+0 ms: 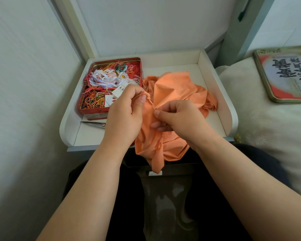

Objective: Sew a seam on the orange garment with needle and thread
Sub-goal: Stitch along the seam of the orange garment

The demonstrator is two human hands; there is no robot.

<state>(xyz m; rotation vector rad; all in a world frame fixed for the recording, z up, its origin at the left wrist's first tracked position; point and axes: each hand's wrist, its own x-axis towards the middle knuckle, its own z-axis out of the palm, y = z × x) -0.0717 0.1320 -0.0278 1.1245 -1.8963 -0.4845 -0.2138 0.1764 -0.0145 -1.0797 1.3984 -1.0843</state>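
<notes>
The orange garment (174, 89) lies crumpled on a small white table (214, 84) and hangs over its front edge. My left hand (127, 112) pinches a gathered edge of the fabric between thumb and fingers, lifting it slightly. My right hand (179, 117) holds a thin metal needle (153, 108) by thumb and forefinger, its tip pointing up-left into the fabric just below my left thumb. A short loop of orange thread (165, 124) shows under my right fingers.
An open red tin (94, 114) full of tangled coloured threads stands at the table's left. Scissors (96, 124) lie in front of it near the front edge. The tin's lid (285, 75) rests on the bed at right. Walls close in at left and behind.
</notes>
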